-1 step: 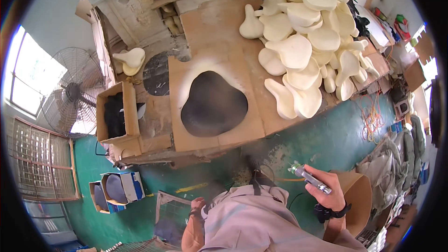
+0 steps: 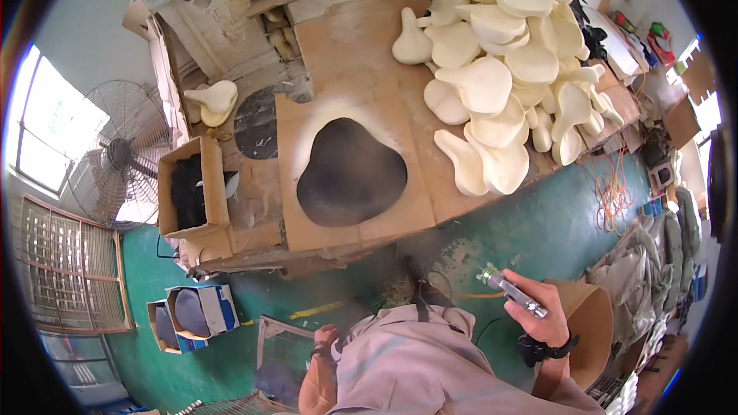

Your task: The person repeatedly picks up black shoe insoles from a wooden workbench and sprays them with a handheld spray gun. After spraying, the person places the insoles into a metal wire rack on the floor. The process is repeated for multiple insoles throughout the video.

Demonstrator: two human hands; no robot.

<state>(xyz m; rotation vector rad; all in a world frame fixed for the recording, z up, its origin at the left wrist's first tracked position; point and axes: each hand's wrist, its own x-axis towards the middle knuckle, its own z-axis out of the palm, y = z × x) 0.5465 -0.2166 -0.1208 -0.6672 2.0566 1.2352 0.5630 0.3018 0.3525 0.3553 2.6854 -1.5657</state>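
Note:
My right hand (image 2: 542, 317) is closed around a metal spray gun (image 2: 516, 297) with a green ring near its nozzle, held in front of my right side. Down by my left hip hangs my left hand (image 2: 326, 336), its fingers loosely curled with nothing visible in them. On a cardboard sheet (image 2: 388, 227) at the workbench's front lies a black, rounded-triangular saddle cover (image 2: 352, 173). Pale overspray marks the cardboard around its far edge. Neither hand touches the cover.
Cream foam saddle pads (image 2: 480, 84) are heaped on the bench's right. A box of black pieces (image 2: 217, 207) stands at its left, near a large fan (image 2: 119, 150). An open carton (image 2: 588, 323) is beside my right arm. Orange tubing (image 2: 611, 204) lies tangled at right.
The spray gun and my right hand stay nearly in place, with only a very slight shift. The view has moved a little; the saddle cover and pads lie as before.

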